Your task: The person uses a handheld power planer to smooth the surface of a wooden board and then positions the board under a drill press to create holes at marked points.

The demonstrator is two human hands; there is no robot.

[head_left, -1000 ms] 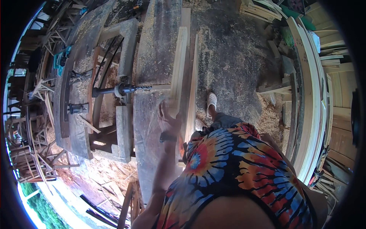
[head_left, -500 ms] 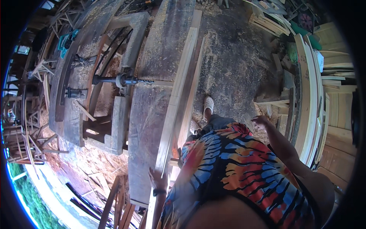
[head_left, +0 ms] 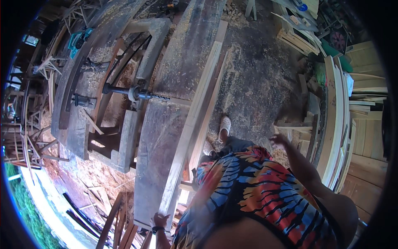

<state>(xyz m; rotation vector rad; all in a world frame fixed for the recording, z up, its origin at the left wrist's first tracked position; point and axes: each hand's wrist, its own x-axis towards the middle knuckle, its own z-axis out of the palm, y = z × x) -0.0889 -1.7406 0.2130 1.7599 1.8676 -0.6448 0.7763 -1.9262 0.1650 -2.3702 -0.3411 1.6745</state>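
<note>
A long pale wooden beam (head_left: pixel 188 128) lies along the right edge of the worn workbench. My left hand (head_left: pixel 161 220), with a dark band at its wrist, is closed around the beam's near end, thumb across the top. Toward the beam points a dark spiral drill bit (head_left: pixel 159 97), held in a metal chuck and spindle (head_left: pixel 134 93) on the bench. Between the bit and the beam is a narrow wooden strip (head_left: pixel 180 101). My right hand (head_left: pixel 279 141) hangs in the air at my right side, slightly blurred, fingers loosely apart and holding nothing.
Sawdust covers the workbench (head_left: pixel 159 133) and the dark floor (head_left: pixel 257 83). A frame of thick timbers (head_left: pixel 130 137) surrounds an opening left of the beam. Long boards (head_left: pixel 331 124) are stacked at right. A teal power tool (head_left: pixel 78 42) sits at far left.
My left hand has slid nearer along the beam to its end and closed there. The beam has shifted slightly away from the near edge. My right hand has dropped a little.
</note>
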